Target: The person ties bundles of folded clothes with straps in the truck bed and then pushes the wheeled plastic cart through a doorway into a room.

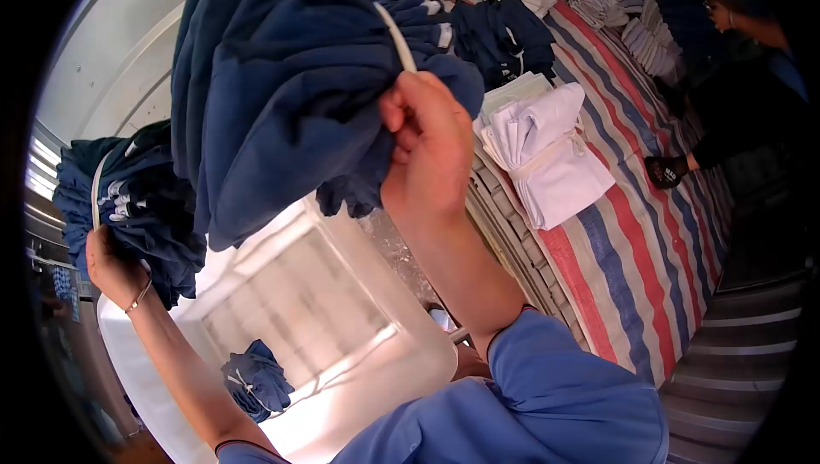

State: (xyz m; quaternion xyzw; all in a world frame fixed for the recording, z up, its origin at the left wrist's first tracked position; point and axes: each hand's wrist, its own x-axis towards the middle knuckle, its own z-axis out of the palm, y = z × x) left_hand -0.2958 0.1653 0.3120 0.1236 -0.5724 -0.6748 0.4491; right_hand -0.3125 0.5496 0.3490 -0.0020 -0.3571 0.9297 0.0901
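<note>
Holding blue bundle [282, 88], upper centre, by its band [394, 35] in tightly curled right grip [434, 144]; holding dark bundle [162, 229], far left, likewise in left grip [116, 269]; not yet released; with one small bundle [265, 381] already in white tub [418, 357], lower left.

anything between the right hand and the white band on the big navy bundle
Nothing visible: the right hand holds the white band of the big navy bundle directly. The smaller bundle, in the left hand, is off to the left, away from that grip.
</note>
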